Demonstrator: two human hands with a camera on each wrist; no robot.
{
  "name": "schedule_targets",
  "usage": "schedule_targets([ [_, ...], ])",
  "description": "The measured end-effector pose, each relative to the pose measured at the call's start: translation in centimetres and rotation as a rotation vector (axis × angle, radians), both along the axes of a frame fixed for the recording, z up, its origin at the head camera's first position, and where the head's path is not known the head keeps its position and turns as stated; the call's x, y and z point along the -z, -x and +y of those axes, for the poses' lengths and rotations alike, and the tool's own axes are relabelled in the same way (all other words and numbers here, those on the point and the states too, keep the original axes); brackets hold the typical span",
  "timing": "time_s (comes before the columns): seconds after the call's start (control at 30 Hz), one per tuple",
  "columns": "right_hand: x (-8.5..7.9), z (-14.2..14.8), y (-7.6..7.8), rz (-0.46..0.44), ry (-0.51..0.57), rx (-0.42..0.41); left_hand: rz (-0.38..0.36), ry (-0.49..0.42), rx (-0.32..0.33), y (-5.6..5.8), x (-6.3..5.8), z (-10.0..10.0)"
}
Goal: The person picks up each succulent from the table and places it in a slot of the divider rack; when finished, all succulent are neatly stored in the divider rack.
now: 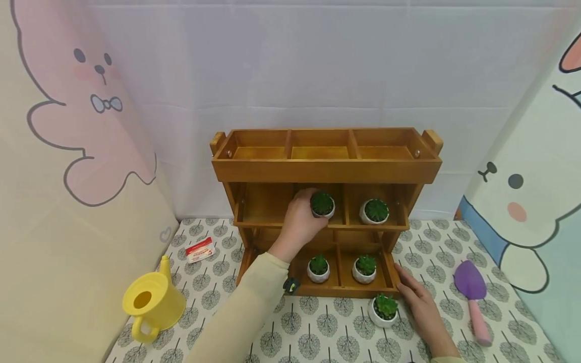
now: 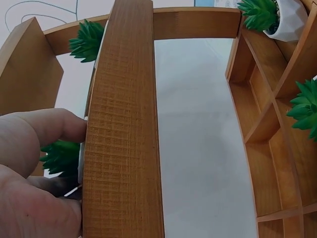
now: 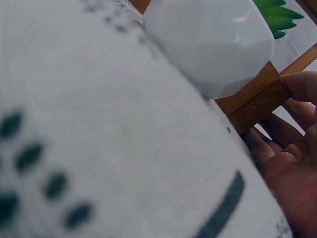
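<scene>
My left hand (image 1: 301,217) holds a small succulent (image 1: 322,202) in a white pot, at the middle compartment of the wooden shelf's (image 1: 327,172) second tier. Seen from the left wrist, finger and thumb pinch the pot behind a wooden rail (image 2: 121,124), which hides much of it. At the shelf's lower right corner, my right hand (image 1: 419,302) grips the wood, thumb at the front and fingers along the side. Just left of that hand, another potted succulent (image 1: 383,308) stands on the patterned cloth; its white pot (image 3: 213,44) looms large in the right wrist view.
One potted succulent (image 1: 375,210) stands in the second tier's right compartment. Two more, a middle one (image 1: 318,267) and a right one (image 1: 365,267), occupy the bottom tier. A yellow watering can (image 1: 156,300) and red-white packet (image 1: 200,250) lie left; a purple trowel (image 1: 470,282) lies right.
</scene>
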State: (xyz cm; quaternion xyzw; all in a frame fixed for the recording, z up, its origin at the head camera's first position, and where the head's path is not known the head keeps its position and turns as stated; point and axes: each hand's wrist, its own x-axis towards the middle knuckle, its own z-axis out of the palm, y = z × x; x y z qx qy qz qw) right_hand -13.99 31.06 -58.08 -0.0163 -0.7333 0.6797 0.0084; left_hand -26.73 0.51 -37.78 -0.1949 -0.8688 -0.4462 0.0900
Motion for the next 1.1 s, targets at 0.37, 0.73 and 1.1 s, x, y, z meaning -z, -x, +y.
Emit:
schedule_targets([
  [0.37, -0.13, 0.05, -0.16, -0.011, -0.002, 0.013, -0.013, 0.024, 0.015, -0.13, -0.11, -0.15],
  [0.73, -0.17, -0.01, -0.17, -0.037, -0.006, 0.016, -0.025, 0.017, 0.020, -0.22, 0.21, -0.61],
  [1.1, -0.29, -0.13, -0.05, -0.026, 0.000, 0.004, -0.032, 0.023, 0.013, -0.32, 0.18, -0.97],
])
